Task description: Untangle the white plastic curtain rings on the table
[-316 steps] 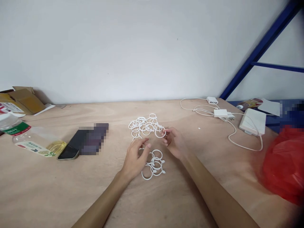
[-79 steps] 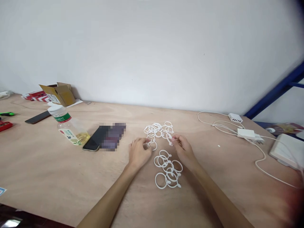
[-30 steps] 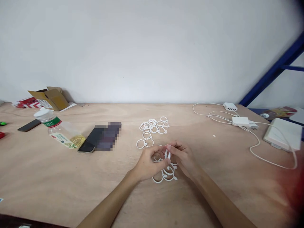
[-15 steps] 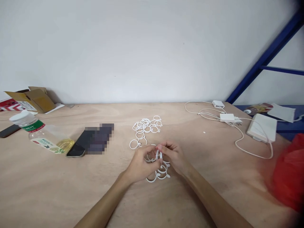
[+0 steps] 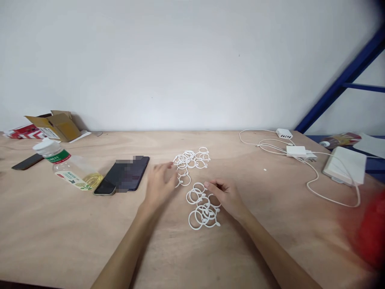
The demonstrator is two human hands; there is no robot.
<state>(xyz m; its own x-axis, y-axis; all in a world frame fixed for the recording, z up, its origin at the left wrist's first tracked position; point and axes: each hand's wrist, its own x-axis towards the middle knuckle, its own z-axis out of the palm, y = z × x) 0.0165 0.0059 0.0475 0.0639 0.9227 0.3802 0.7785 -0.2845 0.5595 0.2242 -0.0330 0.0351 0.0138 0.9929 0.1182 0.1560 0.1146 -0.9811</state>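
Two groups of thin white plastic rings with small tabs lie on the table. The near group (image 5: 203,210) overlaps in front of me, and the far group (image 5: 188,158) is heaped beyond it. My left hand (image 5: 159,184) is at the left edge of the far group, fingers apart and slightly blurred, with nothing visible in it. Beside the upper right of the near group is my right hand (image 5: 227,197). Its thumb points out toward the topmost near ring (image 5: 199,187), while the other fingers curl loosely; no ring shows in its grasp.
Left of my hands are a tablet (image 5: 132,176), a phone (image 5: 104,188) and a tilted clear bottle (image 5: 70,170). An open cardboard box (image 5: 61,126) stands behind them. At right lie white cables with a charger (image 5: 296,151), a white box (image 5: 345,165) and a red blurred item (image 5: 374,233).
Both hands held a white ring together earlier; now they are apart and that ring is out of them. My left hand has moved up and left toward the far rings. The view has shifted slightly.
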